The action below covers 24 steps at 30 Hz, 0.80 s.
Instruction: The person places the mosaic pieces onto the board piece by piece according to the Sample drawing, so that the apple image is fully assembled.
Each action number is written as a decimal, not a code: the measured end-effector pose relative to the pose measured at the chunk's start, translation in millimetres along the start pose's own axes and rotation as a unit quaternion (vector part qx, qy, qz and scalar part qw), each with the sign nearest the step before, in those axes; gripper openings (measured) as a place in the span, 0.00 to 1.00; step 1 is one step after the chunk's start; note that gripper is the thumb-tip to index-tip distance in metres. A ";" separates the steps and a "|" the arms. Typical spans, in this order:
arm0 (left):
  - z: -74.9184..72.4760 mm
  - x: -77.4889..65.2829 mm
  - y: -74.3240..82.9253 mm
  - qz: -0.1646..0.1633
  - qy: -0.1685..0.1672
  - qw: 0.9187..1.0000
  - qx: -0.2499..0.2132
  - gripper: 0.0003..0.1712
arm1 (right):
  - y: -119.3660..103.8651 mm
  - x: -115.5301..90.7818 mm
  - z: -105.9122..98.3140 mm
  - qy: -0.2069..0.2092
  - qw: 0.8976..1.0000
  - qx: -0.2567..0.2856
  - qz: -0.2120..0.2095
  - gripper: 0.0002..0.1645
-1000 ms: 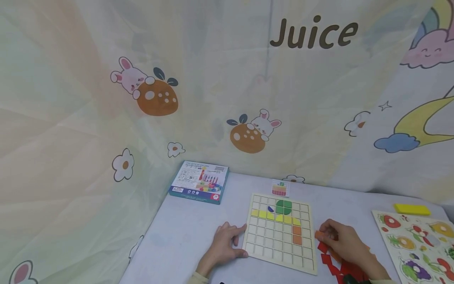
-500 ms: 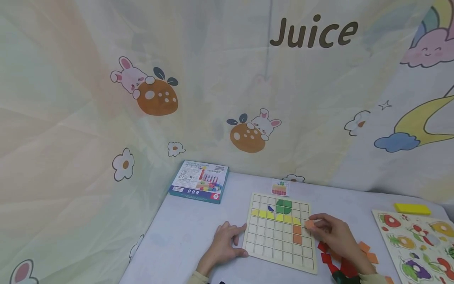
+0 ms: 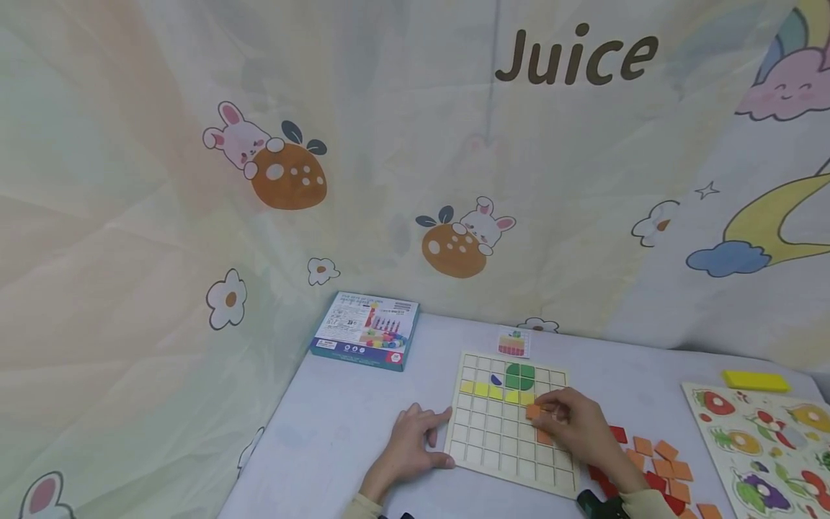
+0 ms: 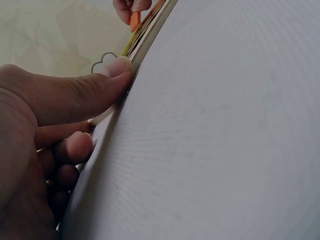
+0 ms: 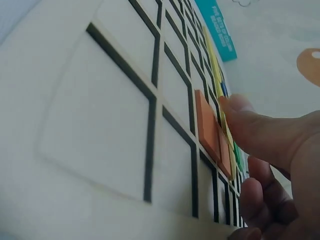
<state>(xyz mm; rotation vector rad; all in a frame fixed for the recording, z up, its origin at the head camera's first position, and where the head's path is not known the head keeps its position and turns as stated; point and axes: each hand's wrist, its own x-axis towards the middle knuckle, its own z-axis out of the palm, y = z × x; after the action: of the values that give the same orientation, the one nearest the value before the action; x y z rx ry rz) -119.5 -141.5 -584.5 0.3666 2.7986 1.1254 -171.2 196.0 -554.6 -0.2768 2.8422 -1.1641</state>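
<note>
In the head view a pale wooden grid board (image 3: 489, 450) lies on the table. Set in it are green rounded pieces (image 3: 520, 377), a small blue piece (image 3: 496, 379), a row of yellow tiles (image 3: 480, 390) and orange tiles (image 5: 207, 127), partly hidden by the right hand in the head view. My right hand (image 3: 577, 427) pinches an orange square tile (image 3: 533, 411) between thumb and fingers, just above the board below the yellow row. My left hand (image 3: 410, 443) touches the board's left edge with index finger and thumb set apart; its other fingers curl loosely.
Loose orange tiles (image 3: 664, 468) and red tiles (image 3: 618, 434) lie right of the board, partly behind my right forearm. A picture card (image 3: 514, 344) lies beyond it. A box (image 3: 366, 331) sits back left; a fruit puzzle board (image 3: 726, 425) and yellow block (image 3: 755, 381) stand right.
My right hand has moved left from beside the tile pile to over the board, carrying the orange tile. More of the loose tiles now show. The left hand stays at the board's edge.
</note>
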 end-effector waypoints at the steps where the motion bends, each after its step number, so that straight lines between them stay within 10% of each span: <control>1: 0.4 0.1 -0.1 -0.001 -0.001 1.000 0.000 0.51 | -1.0 0.1 0.9 -0.004 1.000 -0.001 0.007 0.21; 24: -2.5 -1.0 4.0 -0.016 -0.005 1.000 -0.007 0.51 | -5.5 4.7 6.7 -0.012 0.999 -0.027 0.015 0.12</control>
<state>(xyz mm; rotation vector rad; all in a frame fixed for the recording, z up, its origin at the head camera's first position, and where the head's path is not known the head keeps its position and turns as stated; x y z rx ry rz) -118.3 -140.6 -579.9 0.3247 2.7760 1.1323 -174.2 186.7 -555.5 -0.2489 2.8497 -1.0712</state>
